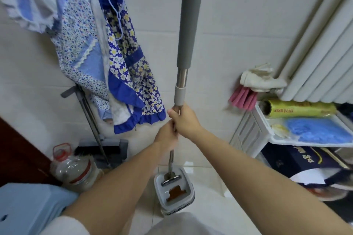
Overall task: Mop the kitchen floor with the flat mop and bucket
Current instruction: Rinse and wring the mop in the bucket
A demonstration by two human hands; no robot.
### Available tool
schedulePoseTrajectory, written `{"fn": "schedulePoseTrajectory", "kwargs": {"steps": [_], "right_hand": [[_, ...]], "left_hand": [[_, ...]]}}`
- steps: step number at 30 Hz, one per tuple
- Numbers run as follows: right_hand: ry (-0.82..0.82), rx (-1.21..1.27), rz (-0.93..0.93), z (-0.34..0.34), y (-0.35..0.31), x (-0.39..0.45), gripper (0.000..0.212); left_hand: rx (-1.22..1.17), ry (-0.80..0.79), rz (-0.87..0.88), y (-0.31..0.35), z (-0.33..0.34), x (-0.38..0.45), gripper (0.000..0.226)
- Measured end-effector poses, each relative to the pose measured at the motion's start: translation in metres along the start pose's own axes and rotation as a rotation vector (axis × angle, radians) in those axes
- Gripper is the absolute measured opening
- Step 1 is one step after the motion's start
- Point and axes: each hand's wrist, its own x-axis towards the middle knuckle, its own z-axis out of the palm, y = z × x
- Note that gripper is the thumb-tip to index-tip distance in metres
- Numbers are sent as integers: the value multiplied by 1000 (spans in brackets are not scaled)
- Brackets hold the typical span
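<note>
At frame centre, the right hand (pixel 186 120) and the left hand (pixel 168 137) below it clasp the upright mop handle (pixel 189 25) (its head sits in the bucket (pixel 174 191), lower centre).

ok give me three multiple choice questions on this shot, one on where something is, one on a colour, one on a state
1. Where does the mop end?
A. in the bucket
B. on the stool
C. on the shelf

2. What colour is the foil roll?
A. red
B. yellow
C. black

3. How do the hands hold the mop?
A. left hand only
B. right hand only
C. both grip it

Answers:
1 A, the pole runs down into a slot of the bucket.
2 B, the roll on the shelf is yellow.
3 C, both hands curl round the pole, right above left.
</note>
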Motion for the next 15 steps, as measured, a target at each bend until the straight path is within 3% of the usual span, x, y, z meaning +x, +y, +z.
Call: {"fn": "schedulePoseTrajectory", "kwargs": {"steps": [4,10,12,15], "right_hand": [[80,12,-217,-32,-73,15,24],[347,204,-589,-92,-202,18,30],[378,264,-650,-112,-236,20,28],[351,306,-643,-123,-247,28,23]], "left_hand": [[-56,150,208,60,-52,-1,12],[-399,246,442,178,-124,-8,11],[-545,214,504,210,-142,-4,9],[-567,188,503,225,-150,3,14]]}}
